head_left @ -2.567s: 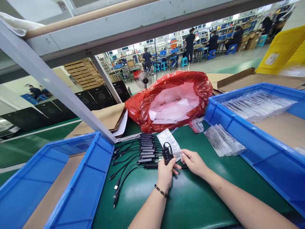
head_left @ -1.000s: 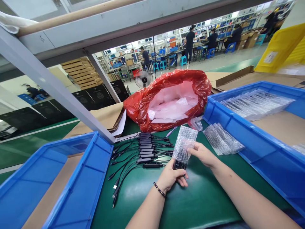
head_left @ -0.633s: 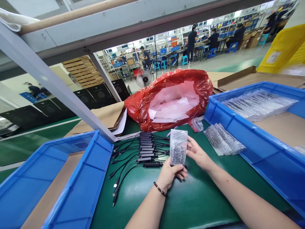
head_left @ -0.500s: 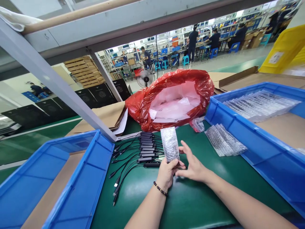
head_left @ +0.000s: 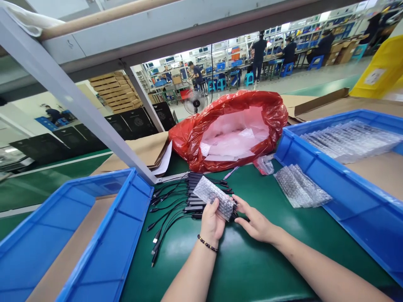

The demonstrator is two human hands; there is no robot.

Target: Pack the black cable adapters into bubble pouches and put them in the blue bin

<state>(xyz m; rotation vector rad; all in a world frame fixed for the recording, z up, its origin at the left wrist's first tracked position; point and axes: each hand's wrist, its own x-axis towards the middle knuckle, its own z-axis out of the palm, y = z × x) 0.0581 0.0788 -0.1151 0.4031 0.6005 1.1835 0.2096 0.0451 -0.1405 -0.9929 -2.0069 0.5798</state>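
Observation:
My left hand (head_left: 214,218) is closed round a clear bubble-wrap bag (head_left: 209,191), thumb on top, with the bag tilted toward the upper left. At the bag's lower right end, a bunched black cable (head_left: 234,211) shows between the fingers of my right hand (head_left: 253,220); how much lies inside the bag is hard to see. Just behind and left of my hands, a row of black adapters with cables (head_left: 192,197) lies on the green table, partly covered by the bag. Several filled bubble-wrap bags (head_left: 300,186) lie to the right, against a blue bin.
A red plastic bag (head_left: 189,140) holding bubble-wrap bags stands open at the back. The right blue bin (head_left: 333,180) contains rows of wrapped pieces; another blue bin (head_left: 122,218) with a cardboard liner is on the left. A slanted metal post (head_left: 91,109) rises behind it.
The bubble-wrap bag has tipped from upright to leaning left, and lower. My right hand has moved in to its end, fingers now around the black cable.

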